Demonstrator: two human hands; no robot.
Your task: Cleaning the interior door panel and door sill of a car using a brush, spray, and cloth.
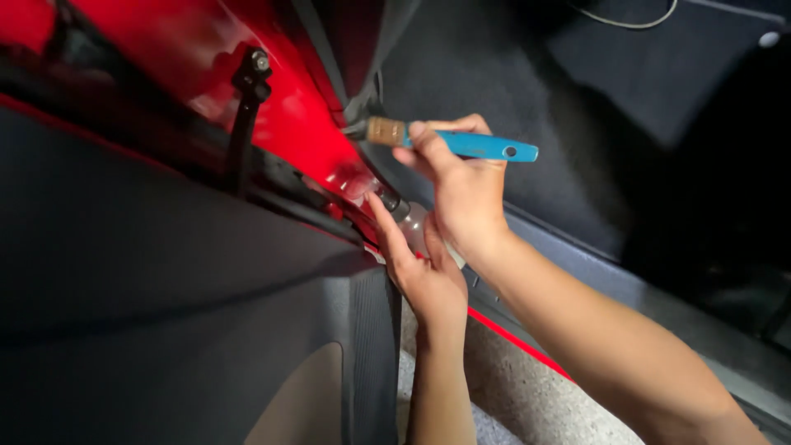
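Head cam: right hand (461, 194) pinches a blue-handled brush with tan ferrule (461, 142), bristles lost in the dark red door jamb (297, 124). Below it, left hand (424, 276) wraps a small clear bottle (412, 218), mostly hidden. Black door panel (165, 288) crowds its left.
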